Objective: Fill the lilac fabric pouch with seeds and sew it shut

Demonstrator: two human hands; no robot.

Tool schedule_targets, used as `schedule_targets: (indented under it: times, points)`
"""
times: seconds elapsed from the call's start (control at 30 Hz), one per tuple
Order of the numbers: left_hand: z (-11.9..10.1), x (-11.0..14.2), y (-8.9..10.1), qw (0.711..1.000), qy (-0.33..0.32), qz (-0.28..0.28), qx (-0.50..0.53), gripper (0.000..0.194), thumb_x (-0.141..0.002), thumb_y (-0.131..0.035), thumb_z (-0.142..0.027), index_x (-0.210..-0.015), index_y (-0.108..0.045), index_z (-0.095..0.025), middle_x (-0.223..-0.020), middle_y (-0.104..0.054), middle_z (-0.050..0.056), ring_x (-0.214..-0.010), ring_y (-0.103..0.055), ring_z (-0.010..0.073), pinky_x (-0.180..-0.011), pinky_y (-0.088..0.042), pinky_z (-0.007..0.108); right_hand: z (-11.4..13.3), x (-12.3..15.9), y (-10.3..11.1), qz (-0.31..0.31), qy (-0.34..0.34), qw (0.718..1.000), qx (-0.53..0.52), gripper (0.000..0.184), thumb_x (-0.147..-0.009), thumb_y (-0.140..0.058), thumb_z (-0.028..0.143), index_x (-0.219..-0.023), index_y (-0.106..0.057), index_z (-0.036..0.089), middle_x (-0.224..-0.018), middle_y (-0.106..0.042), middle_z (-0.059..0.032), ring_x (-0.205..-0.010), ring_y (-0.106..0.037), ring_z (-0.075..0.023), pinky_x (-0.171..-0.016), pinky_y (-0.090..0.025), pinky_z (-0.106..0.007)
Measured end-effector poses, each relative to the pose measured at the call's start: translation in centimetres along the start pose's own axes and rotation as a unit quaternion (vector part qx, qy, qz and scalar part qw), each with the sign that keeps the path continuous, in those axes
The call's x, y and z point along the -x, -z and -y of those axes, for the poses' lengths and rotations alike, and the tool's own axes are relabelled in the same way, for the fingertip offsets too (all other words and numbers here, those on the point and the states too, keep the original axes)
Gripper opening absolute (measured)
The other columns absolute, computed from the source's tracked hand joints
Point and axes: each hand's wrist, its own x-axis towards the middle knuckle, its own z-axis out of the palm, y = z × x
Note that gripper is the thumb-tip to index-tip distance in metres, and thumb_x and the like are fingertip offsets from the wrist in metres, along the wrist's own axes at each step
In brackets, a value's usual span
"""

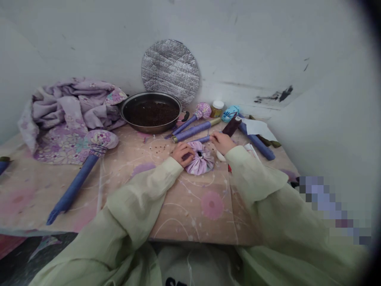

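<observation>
On the middle of a pink-flowered tabletop (190,208), gathering a purple floral cloth bundle (200,161) between both hands, its puckered folds drawn in around a dark opening on top. Curling the fingers of the left hand (182,155) over the bundle's near side, pressing together against the cloth with no gap showing. Closing the right hand (222,143) around a thin blue-purple rod (204,139) running out of the bundle, fingers drawn together. Tilting up just behind those fingers, a dark maroon thread spool (232,126), whether gripped or only touching impossible to tell.

Falling over both wrists, pale green sleeves (143,198). Scattered just left of the bundle, loose dark seeds (159,148). Sitting beyond the hands, a steel pan (127,115) filled with more dark seeds, and lying beside it, a stuffed floral cloth head on a blue rod (202,111). Leaning nearer the left arm, a larger floral cloth head on a blue rod (101,140).
</observation>
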Motion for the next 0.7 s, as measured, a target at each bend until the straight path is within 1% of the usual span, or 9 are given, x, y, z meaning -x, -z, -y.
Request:
schedule_targets:
  times: [0.13,0.2,0.27,0.3,0.33,0.4,0.47,0.57,0.7]
  points:
    - [0.1,0.0,-0.1,1.000,-0.001,-0.007,0.001,0.020,-0.081,-0.049,-0.032,-0.075,-0.062,-0.017,-0.080,-0.061,0.007,-0.079,-0.051,0.0179,-0.075,-0.042,0.034,-1.8,-1.1,0.9,-0.033,-0.086,0.994,0.061,0.032,-0.091,-0.034,0.029,-0.086,-0.062,0.014,-0.084,-0.066,-0.0143,-0.077,-0.060,-0.0225,-0.067,-0.040,-0.030]
    - [0.1,0.0,-0.1,1.000,-0.003,-0.011,0.003,0.019,-0.081,-0.050,-0.031,-0.075,-0.062,-0.017,-0.081,-0.061,0.007,-0.080,-0.051,0.0178,-0.075,-0.042,0.034,-2.5,-1.3,1.0,-0.045,-0.097,0.991,0.076,0.025,-0.087,-0.043,0.028,-0.086,-0.063,0.013,-0.085,-0.066,-0.0143,-0.078,-0.060,-0.0229,-0.067,-0.041,-0.031]
    - [0.0,-0.1,0.0,1.000,-0.004,-0.011,0.005,0.019,-0.081,-0.050,-0.030,-0.075,-0.062,-0.017,-0.081,-0.061,0.006,-0.079,-0.051,0.0176,-0.075,-0.042,0.034,-2.6,-1.1,0.9,-0.054,-0.051,0.997,0.038,0.015,-0.079,-0.055,0.022,-0.089,-0.063,0.013,-0.086,-0.066,-0.0110,-0.078,-0.060,-0.0204,-0.067,-0.042,-0.029]
    - [0.0,-0.1,0.0,1.000,-0.002,-0.008,0.005,0.019,-0.081,-0.049,-0.031,-0.076,-0.062,-0.017,-0.080,-0.061,0.006,-0.079,-0.051,0.0176,-0.075,-0.042,0.034,-2.4,-0.9,0.7,-0.049,-0.012,0.999,0.004,0.015,-0.075,-0.060,0.020,-0.089,-0.063,0.014,-0.084,-0.065,-0.0085,-0.076,-0.059,-0.0184,-0.067,-0.042,-0.028]
    - [0.0,0.0,0.0,1.000,0.003,-0.002,0.004,0.020,-0.081,-0.049,-0.031,-0.076,-0.062,-0.017,-0.080,-0.061,0.006,-0.079,-0.051,0.0176,-0.075,-0.042,0.034,-2.0,-0.7,0.6,-0.033,0.032,0.998,-0.034,0.016,-0.073,-0.063,0.020,-0.088,-0.064,0.015,-0.082,-0.065,-0.0062,-0.073,-0.058,-0.0164,-0.067,-0.043,-0.026]
    - [0.0,0.0,0.0,1.000,0.017,0.009,0.001,0.022,-0.081,-0.048,-0.033,-0.076,-0.062,-0.018,-0.080,-0.061,0.006,-0.079,-0.051,0.0179,-0.076,-0.042,0.034,-0.9,-0.1,0.3,0.023,0.115,0.989,-0.090,0.013,-0.073,-0.063,0.025,-0.083,-0.067,0.016,-0.077,-0.063,-0.0036,-0.067,-0.055,-0.0133,-0.066,-0.043,-0.025]
    - [0.0,0.0,0.0,0.999,0.030,0.017,-0.003,0.023,-0.081,-0.048,-0.034,-0.076,-0.063,-0.018,-0.081,-0.061,0.007,-0.080,-0.051,0.0183,-0.076,-0.041,0.035,0.4,0.3,0.0,0.077,0.168,0.978,-0.099,0.014,-0.075,-0.063,0.027,-0.081,-0.070,0.016,-0.077,-0.062,-0.0035,-0.066,-0.054,-0.0119,-0.066,-0.042,-0.024]
    - [0.0,0.1,0.1,0.999,0.029,0.020,-0.001,0.024,-0.082,-0.047,-0.035,-0.076,-0.063,-0.018,-0.082,-0.061,0.007,-0.081,-0.051,0.0186,-0.077,-0.041,0.035,1.8,0.6,-0.3,0.107,0.172,0.978,-0.053,0.014,-0.074,-0.064,0.025,-0.083,-0.072,0.017,-0.080,-0.061,-0.0042,-0.068,-0.053,-0.0125,-0.068,-0.040,-0.025]
    - [0.1,0.1,0.1,0.999,0.033,0.030,-0.001,0.025,-0.082,-0.046,-0.036,-0.075,-0.062,-0.017,-0.082,-0.060,0.007,-0.082,-0.051,0.0188,-0.077,-0.041,0.036,2.3,0.7,-0.9,0.119,0.155,0.981,-0.005,0.013,-0.078,-0.061,0.024,-0.081,-0.071,0.017,-0.081,-0.061,-0.0049,-0.073,-0.055,-0.0146,-0.069,-0.038,-0.026]
